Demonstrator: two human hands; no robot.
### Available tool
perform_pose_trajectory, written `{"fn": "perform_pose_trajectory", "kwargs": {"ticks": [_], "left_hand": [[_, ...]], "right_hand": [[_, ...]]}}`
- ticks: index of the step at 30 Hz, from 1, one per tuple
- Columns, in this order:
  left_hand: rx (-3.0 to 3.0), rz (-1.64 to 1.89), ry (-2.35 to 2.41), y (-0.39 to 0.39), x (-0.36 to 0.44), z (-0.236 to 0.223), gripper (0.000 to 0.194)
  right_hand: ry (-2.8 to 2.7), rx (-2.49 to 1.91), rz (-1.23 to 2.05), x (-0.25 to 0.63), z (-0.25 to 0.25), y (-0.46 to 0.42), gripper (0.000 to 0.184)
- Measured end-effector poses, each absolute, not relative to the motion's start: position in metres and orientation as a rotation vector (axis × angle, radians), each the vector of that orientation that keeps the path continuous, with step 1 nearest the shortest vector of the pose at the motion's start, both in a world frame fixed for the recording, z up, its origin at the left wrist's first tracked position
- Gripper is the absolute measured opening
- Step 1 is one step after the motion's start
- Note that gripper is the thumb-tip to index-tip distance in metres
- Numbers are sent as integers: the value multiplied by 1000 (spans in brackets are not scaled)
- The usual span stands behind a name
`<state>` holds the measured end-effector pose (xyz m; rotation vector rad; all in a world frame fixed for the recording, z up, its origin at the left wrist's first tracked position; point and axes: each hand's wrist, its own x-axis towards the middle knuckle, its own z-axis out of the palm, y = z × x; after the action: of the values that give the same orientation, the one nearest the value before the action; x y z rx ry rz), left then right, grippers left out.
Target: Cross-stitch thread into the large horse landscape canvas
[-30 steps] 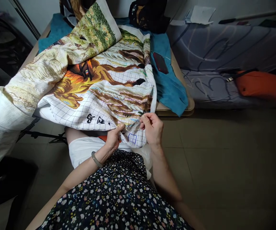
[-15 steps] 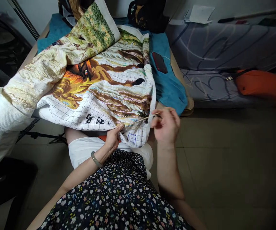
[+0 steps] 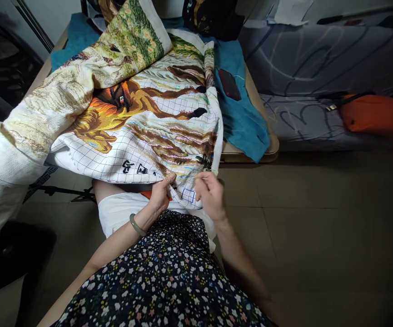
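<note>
A large cross-stitch cloth [image 3: 141, 131] with a brown and orange picture and a blue grid lies over the table and hangs toward my lap. My left hand [image 3: 160, 196] pinches its lower edge from beneath, thumb on top; a green bangle sits on that wrist. My right hand [image 3: 210, 194] is closed in a pinch against the cloth's edge beside a small blue square, holding something too small to make out. The two hands are a few centimetres apart.
A teal towel [image 3: 240, 122] covers the wooden table, with a dark phone [image 3: 229, 84] on it. A grey-covered bed [image 3: 319, 72] with an orange bag [image 3: 376, 119] stands at right. A dark bag [image 3: 210, 18] sits at the table's far end. Tiled floor lies at right.
My right hand pulled a pale thread out to the right, then came back down to the cloth's edge. My left hand has kept its grip on the cloth.
</note>
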<state>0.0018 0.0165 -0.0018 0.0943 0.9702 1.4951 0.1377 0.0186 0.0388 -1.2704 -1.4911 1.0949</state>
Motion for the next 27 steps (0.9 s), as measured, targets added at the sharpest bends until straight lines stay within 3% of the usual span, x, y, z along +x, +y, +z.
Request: {"fn": "perform_pose_trajectory", "kwargs": {"ticks": [8,21,27], "left_hand": [[41,1479,1006,16,2,4,26],[83,1519,987,16,3,3,26],[104,1481,984,16,1,0,26]], "right_hand": [[-1749,-1397,918,122,24,12,26],[-1940,-1513,556,110,31,11,25],[-1816,-1530,688,104,25,9,19]]}}
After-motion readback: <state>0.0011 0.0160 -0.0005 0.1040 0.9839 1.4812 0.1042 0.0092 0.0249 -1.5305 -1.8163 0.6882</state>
